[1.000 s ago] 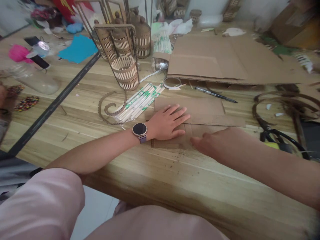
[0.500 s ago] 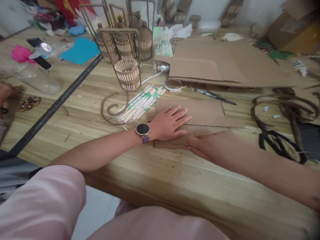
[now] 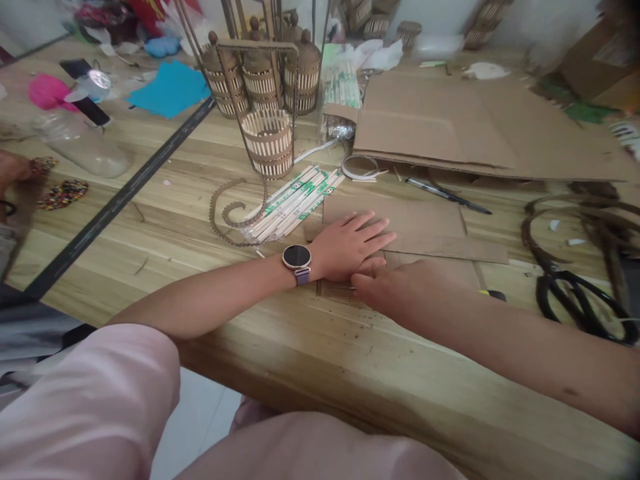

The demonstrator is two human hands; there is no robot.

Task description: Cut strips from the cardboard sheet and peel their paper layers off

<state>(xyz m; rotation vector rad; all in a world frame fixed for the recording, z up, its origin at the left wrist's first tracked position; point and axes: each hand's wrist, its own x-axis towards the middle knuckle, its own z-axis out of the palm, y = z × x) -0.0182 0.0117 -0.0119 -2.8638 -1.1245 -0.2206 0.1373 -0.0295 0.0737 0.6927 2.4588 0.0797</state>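
Green print with small panda-like marks runs along the wrapped sticks on the tabletop, too blurred to read, and a red item at the top edge bears yellow characters, likewise unreadable. The cardboard piece lies flat in front of the person, just right of those sticks: plain brown, straight-edged, creased lengthwise, with a narrow strip jutting out at its right and another brown layer showing beneath. The left hand presses flat on it, fingers spread, its grip wide and holding nothing. The right hand is close beside it at the near edge, fingers curled; one cannot tell what its grip holds, though a yellow-and-black object shows just past the forearm. Black-handled scissors lie to the right, and a pen lies beyond the cardboard.
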